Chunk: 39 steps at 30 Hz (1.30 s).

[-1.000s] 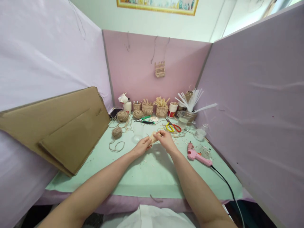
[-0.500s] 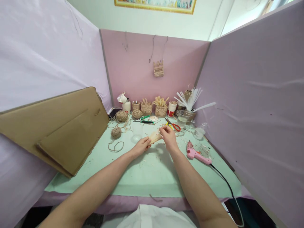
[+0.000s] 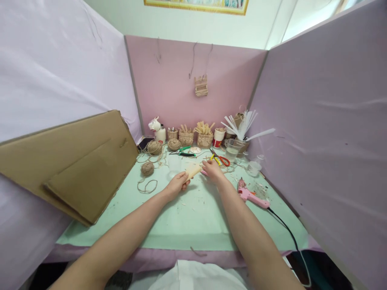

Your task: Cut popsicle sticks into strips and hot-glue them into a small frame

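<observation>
My left hand (image 3: 177, 184) is closed around the near end of a pale, flat wooden piece (image 3: 193, 170), thumb on top, holding it tilted above the green tabletop. At the piece's far right end is my right hand (image 3: 213, 170), its fingers bent together. Something pink (image 3: 204, 172) shows just below those fingertips; what the right hand grips is too small to make out. Behind the right hand lie orange-handled scissors (image 3: 224, 160) and a yellow-handled tool (image 3: 215, 158). A clear plastic cup (image 3: 174, 162) stands beyond the left hand.
On the right lies a pink glue gun (image 3: 253, 198) with its cord running off the front edge. Twine balls (image 3: 147, 168), green-handled pliers (image 3: 186, 154) and a basket of wooden sticks (image 3: 204, 139) are farther back. Folded cardboard (image 3: 84, 169) leans at left.
The wooden piece and my left hand have shifted slightly left and turned, showing a plainer face. My right fingers have drawn back to the piece's end, and a pink thing shows below them.
</observation>
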Motion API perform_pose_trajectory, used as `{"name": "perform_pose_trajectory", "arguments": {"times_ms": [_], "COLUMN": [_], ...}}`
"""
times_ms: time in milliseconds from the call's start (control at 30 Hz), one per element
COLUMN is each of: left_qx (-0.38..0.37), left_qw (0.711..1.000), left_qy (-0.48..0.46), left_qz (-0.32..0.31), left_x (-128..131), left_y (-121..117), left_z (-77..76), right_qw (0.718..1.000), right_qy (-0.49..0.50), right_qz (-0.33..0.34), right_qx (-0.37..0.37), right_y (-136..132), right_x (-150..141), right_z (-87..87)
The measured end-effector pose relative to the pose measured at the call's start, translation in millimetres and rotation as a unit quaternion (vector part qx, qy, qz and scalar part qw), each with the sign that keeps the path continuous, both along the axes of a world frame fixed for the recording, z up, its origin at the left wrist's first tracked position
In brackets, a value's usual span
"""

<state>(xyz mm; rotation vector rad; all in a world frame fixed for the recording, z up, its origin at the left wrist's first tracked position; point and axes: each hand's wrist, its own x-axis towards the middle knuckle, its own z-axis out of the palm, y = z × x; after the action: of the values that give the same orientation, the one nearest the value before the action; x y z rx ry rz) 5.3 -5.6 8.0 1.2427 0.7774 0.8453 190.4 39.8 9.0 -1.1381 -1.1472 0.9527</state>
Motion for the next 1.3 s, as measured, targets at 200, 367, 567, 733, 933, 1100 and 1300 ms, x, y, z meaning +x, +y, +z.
{"name": "perform_pose_trajectory", "arguments": {"times_ms": [200, 367, 567, 733, 933, 1100, 1300], "left_qx": [-0.015, 0.013, 0.168, 0.240, 0.300, 0.312, 0.341], "left_qw": [0.997, 0.998, 0.983, 0.964, 0.936, 0.931, 0.920], "left_qy": [-0.053, -0.039, 0.069, 0.119, 0.183, 0.187, 0.194], "left_qz": [0.051, 0.053, 0.027, -0.010, -0.014, -0.009, -0.001], "left_x": [1, 2, 3, 1, -2, -2, 4], "left_y": [5, 4, 3, 6, 4, 1, 1], "left_z": [0.2, 0.2, -4.7, -6.9, -1.3, -0.2, -8.8], "right_qw": [0.993, 0.986, 0.985, 0.971, 0.957, 0.953, 0.950], "right_qy": [-0.032, -0.058, -0.120, -0.198, -0.249, -0.269, -0.282], "right_qz": [0.108, 0.153, 0.106, 0.095, 0.103, 0.083, 0.027], "right_qx": [-0.036, 0.005, 0.066, 0.092, 0.107, 0.116, 0.131], "right_y": [-35, -49, -53, -57, -60, -60, -64], "right_x": [-9, -21, -28, -27, -29, -31, -43], "right_z": [8.9, 22.1, 24.6, 22.1, 20.1, 19.0, 17.9]}}
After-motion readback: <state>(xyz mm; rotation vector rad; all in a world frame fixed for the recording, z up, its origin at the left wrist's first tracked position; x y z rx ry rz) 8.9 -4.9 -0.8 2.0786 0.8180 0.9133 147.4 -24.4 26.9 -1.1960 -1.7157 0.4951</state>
